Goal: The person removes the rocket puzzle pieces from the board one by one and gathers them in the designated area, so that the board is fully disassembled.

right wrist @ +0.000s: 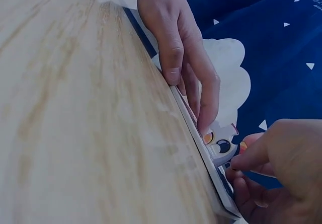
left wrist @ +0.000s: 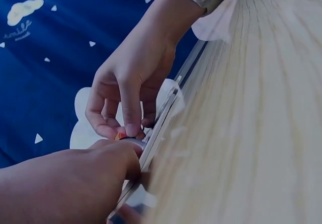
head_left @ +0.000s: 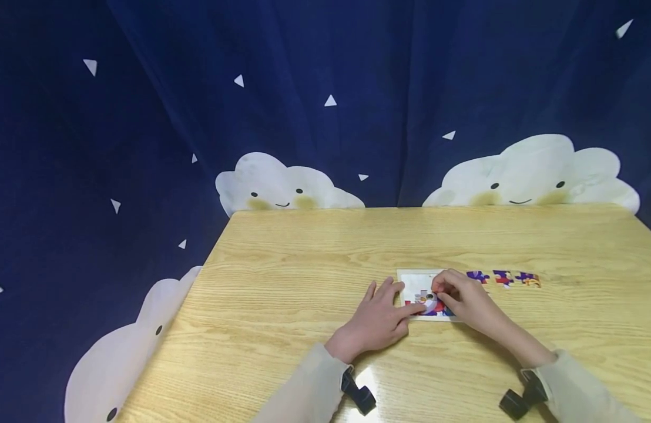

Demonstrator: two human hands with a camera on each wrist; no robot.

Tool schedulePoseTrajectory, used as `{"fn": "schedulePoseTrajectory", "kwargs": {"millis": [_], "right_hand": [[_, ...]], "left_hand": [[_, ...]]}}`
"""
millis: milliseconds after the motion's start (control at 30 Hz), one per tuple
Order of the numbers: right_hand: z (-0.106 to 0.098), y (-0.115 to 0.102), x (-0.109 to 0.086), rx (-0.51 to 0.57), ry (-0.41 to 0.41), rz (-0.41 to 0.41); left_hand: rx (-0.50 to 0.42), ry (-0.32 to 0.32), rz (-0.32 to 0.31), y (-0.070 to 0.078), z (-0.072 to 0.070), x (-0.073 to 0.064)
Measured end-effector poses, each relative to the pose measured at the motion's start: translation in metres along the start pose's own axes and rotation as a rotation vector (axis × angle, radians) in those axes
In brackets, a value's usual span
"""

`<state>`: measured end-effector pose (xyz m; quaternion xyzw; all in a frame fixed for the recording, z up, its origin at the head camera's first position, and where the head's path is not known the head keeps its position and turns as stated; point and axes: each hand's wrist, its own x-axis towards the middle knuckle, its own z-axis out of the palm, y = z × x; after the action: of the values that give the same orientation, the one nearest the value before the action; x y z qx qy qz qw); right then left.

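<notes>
A white-bordered jigsaw tray (head_left: 410, 272) lies on the table, its lower part filled with coloured pieces. My left hand (head_left: 377, 322) spreads over its left side, the straight index finger touching the pieces near a grey-white one with a dark eye (head_left: 430, 296). In the right wrist view that eye piece (right wrist: 221, 146) stands tilted up from the tray, beside the left fingertip. My right hand (head_left: 470, 301) pinches a puzzle piece at the tray's right side; a bit of orange (left wrist: 119, 136) shows at its fingertips in the left wrist view. The fingers hide most of that piece.
Several loose puzzle pieces (head_left: 502, 278) in purple, red and orange lie in a row right of the tray. The wooden table (head_left: 294, 252) reaches back to a dark blue curtain (head_left: 304, 47) printed with clouds and triangles.
</notes>
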<state>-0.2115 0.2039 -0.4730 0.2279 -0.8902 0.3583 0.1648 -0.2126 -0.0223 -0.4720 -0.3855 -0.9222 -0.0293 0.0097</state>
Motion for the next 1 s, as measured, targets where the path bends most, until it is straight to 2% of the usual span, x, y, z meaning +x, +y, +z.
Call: {"fn": "schedulePoseTrajectory", "kwargs": {"millis": [300, 633, 733, 900, 1000], "right_hand": [[0.0007, 0.0006, -0.0002, -0.013, 0.001, -0.010], [-0.0015, 0.0023, 0.0003, -0.026, -0.011, -0.072], [-0.0022, 0.0020, 0.0016, -0.020, -0.016, -0.017], [-0.0063, 0.0010, 0.0035, 0.014, -0.038, 0.174], [-0.0093, 0.0010, 0.0037, 0.045, -0.063, 0.248]], "left_hand": [[0.048, -0.014, -0.014, 0.0059, 0.0053, 0.0047], [0.025, -0.028, -0.040, 0.0076, 0.0007, 0.0037], [0.030, -0.031, -0.045, 0.0083, -0.0005, 0.0039], [0.027, -0.024, -0.043, 0.0092, -0.0003, 0.0040], [0.026, -0.016, -0.041, 0.0090, 0.0004, 0.0037]]}}
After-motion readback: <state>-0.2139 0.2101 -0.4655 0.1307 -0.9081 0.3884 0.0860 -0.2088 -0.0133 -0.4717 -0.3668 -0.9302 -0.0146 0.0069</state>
